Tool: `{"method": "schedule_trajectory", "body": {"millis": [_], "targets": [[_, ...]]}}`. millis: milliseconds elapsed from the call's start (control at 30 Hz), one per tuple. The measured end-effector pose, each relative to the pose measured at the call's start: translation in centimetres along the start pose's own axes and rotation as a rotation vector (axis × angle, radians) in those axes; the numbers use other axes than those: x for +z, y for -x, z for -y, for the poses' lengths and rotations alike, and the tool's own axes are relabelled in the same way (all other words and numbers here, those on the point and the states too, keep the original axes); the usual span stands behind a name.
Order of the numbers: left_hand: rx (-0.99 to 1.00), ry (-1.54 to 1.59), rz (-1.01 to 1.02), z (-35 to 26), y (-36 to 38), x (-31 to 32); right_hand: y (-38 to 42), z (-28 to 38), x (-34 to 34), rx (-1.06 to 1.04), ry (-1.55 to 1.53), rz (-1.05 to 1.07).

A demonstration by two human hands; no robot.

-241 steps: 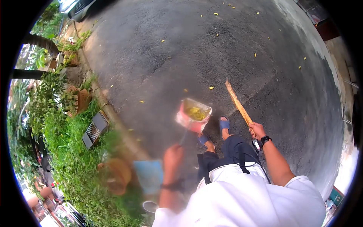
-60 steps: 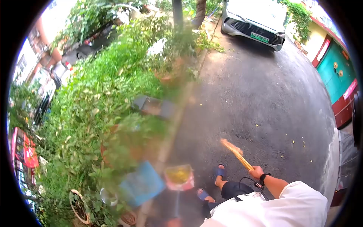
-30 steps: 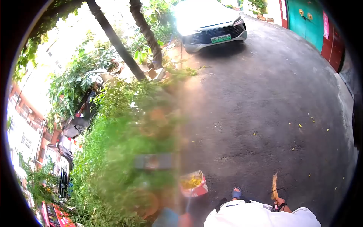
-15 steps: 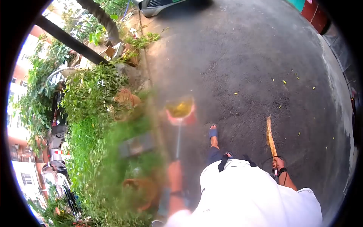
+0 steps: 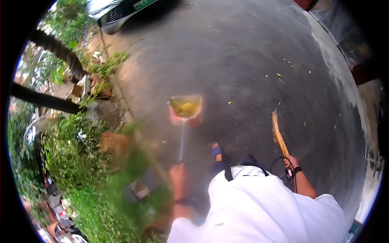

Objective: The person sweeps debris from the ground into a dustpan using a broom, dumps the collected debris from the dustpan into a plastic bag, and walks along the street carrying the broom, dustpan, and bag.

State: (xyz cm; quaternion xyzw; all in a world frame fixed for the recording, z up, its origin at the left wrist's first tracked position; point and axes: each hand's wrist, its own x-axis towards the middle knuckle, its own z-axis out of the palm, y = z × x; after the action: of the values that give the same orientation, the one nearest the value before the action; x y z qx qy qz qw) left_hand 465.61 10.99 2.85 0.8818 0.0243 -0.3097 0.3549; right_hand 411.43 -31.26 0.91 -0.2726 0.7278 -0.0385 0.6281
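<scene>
My left hand (image 5: 177, 173), somewhat smeared by the lens, is closed around the pale shaft of a long-handled dustpan (image 5: 195, 120). The red pan is held out in front of me over the asphalt, with yellow leaves (image 5: 187, 108) inside it. On the other side, my right hand (image 5: 289, 161) grips a straw broom (image 5: 278, 131), whose bristle end points forward and slightly left. A dark band and a small device on a looped cable sit at the right wrist.
Small yellow-green leaves (image 5: 278, 74) lie scattered on the asphalt (image 5: 227, 52) ahead and right. A parked car (image 5: 117, 12) stands at the far left. Along the left, a kerb (image 5: 121, 95) borders bushes (image 5: 69, 150), pots and a dark post (image 5: 44, 99). A pale wall base runs along the right.
My view has turned and moved, so the kerb, plants and scattered leaves have shifted left and more of the car shows. Both hands keep hold of the dustpan and broom.
</scene>
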Motion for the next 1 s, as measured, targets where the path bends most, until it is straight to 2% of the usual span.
{"method": "schedule_trajectory", "body": {"millis": [100,200,333,433,533,700,767,833,933,967,1000], "targets": [[0.145,-0.181,0.037,-3.2,-1.7,0.8,1.5,1.7,2.7,-0.025,-0.002,-0.008],[0.227,-0.122,0.107,-5.8,-3.5,2.5,2.0,2.8,4.7,-0.019,-0.132,-0.033],[0.215,-0.206,0.124,-10.3,-6.0,4.9,0.1,5.0,7.2,-0.081,0.002,-0.025],[0.301,-0.422,0.175,-15.5,-6.7,7.0,-1.0,8.5,9.5,-0.091,0.172,-0.03],[0.264,-0.567,0.164,-16.3,-9.4,11.0,-4.5,12.3,11.7,-0.123,0.308,0.03],[0.345,-0.674,0.181,-19.0,-11.6,16.7,-11.8,18.6,14.6,-0.251,0.539,0.043],[0.343,-0.691,0.185,-21.2,-12.3,18.8,-15.0,20.7,16.5,-0.343,0.587,-0.068],[0.304,-0.728,0.192,-23.8,-12.4,20.1,-16.4,24.1,18.5,-0.399,0.742,-0.077],[0.259,-0.756,0.209,-26.8,-12.9,22.3,-22.4,25.2,21.2,-0.53,0.865,-0.146],[0.225,-0.778,0.225,-28.3,-12.7,22.8,-23.5,25.3,22.5,-0.529,0.864,-0.152],[0.222,-0.788,0.221,-29.2,-12.7,23.3,-21.1,27.5,24.2,-0.366,0.785,-0.078]]}}
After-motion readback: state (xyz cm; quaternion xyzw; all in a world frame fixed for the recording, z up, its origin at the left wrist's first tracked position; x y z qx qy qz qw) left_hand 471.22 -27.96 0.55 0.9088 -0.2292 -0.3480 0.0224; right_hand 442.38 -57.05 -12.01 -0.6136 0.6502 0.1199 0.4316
